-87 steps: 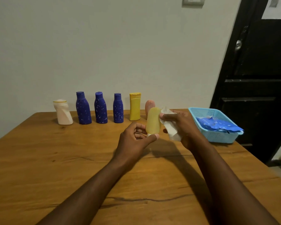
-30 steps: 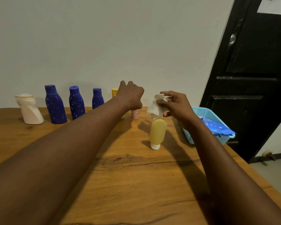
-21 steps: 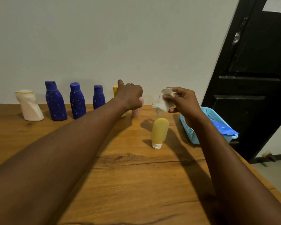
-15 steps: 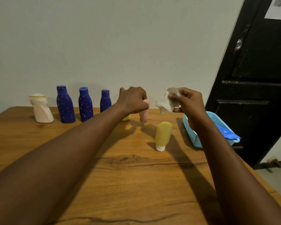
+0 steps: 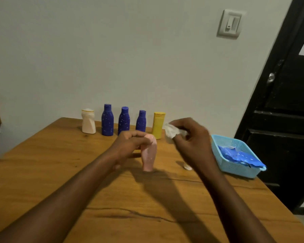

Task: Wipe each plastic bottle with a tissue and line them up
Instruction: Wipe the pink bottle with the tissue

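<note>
Pink bottle (image 5: pixel 148 155) is standing roughly upright, narrow end down, out in the middle of the table (image 5: pixel 60 172), well in from every edge. Whether its lower end is touching the wood or hanging just above it cannot be told. The left hand (image 5: pixel 130 146) is gripping the pink bottle, its fingers curling round the rounded upper end and side. Just to the right and slightly higher, the right hand (image 5: pixel 191 142) is pinching a crumpled white tissue (image 5: pixel 173 132) between thumb and fingertips, with the remaining fingers folding inward. The tissue is hanging near the bottle's top and is apart from it.

Along the far edge of the table five bottles are standing in a row. From the left these are a cream bottle (image 5: pixel 88 123), a tall blue bottle (image 5: pixel 107 120), a middle blue bottle (image 5: pixel 124 121) partly hidden behind the left hand, a short blue bottle (image 5: pixel 141 121) and a yellow bottle (image 5: pixel 158 125). A white cap (image 5: pixel 187 167) is showing on the table below the right wrist, while whatever it belongs to is hidden by that hand. A light blue basket (image 5: pixel 235 168) is sitting at the right edge, towards the far right corner, and is holding a blue packet (image 5: pixel 240 155). A light switch (image 5: pixel 230 23) is showing on the wall above, beside a black door (image 5: pixel 288 102).
</note>
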Demonstrator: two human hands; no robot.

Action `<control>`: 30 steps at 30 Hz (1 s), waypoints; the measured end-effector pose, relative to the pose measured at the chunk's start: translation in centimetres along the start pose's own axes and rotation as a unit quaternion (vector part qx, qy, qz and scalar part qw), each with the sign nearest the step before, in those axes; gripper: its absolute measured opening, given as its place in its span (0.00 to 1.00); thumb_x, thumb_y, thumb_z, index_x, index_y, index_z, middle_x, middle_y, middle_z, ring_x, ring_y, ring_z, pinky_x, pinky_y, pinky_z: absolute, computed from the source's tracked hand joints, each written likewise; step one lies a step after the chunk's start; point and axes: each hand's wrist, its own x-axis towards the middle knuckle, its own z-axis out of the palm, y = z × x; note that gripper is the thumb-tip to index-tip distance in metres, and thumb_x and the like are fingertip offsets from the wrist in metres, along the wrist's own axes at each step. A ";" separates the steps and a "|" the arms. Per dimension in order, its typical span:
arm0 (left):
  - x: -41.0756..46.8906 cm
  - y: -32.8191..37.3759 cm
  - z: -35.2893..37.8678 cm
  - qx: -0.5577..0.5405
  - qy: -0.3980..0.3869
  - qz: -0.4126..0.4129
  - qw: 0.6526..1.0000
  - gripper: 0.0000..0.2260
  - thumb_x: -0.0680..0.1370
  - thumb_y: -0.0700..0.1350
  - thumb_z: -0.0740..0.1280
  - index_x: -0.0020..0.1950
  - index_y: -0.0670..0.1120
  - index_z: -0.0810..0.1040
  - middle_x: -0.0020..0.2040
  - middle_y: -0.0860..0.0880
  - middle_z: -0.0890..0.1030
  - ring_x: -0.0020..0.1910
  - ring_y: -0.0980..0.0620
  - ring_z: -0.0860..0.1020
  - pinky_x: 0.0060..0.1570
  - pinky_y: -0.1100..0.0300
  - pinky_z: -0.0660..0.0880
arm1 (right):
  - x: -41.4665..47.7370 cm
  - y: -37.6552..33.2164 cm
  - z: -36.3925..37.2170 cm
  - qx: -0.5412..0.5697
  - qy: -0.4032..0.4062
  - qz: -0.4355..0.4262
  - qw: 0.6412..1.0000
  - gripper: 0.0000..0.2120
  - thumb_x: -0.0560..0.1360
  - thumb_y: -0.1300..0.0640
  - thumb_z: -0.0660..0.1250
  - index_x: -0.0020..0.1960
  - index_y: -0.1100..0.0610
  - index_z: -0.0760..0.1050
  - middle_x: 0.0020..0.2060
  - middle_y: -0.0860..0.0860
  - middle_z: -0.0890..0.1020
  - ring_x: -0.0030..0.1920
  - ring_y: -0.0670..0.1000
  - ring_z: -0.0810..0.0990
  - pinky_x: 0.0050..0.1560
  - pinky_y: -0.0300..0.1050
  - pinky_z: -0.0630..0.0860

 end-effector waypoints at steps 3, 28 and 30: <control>-1.5 -1.6 -1.0 -0.030 0.030 -0.027 0.999 0.08 0.79 0.45 0.72 0.57 0.49 0.85 0.56 0.49 0.85 0.55 0.50 0.82 0.44 0.57 0.80 | -1.5 -0.7 3.0 -0.136 -0.060 -0.057 0.987 0.14 0.72 0.63 0.72 0.56 0.53 0.81 0.51 0.47 0.83 0.47 0.46 0.80 0.44 0.38 0.76; -0.1 -5.6 -3.4 -0.269 0.127 -0.113 0.948 0.13 0.76 0.42 0.75 0.60 0.43 0.83 0.51 0.43 0.88 0.52 0.44 0.86 0.45 0.51 0.84 | -6.8 0.8 10.7 -0.204 -0.292 0.015 0.934 0.27 0.83 0.39 0.47 0.80 0.44 0.52 0.80 0.42 0.53 0.78 0.43 0.56 0.73 0.40 0.61; -0.4 -5.5 -3.0 -0.275 0.097 -0.117 0.949 0.12 0.77 0.44 0.74 0.60 0.43 0.84 0.51 0.44 0.88 0.53 0.45 0.86 0.49 0.51 0.83 | -6.8 0.9 11.0 -0.193 -0.279 0.031 0.940 0.26 0.84 0.41 0.48 0.81 0.43 0.49 0.80 0.41 0.50 0.78 0.41 0.53 0.73 0.37 0.57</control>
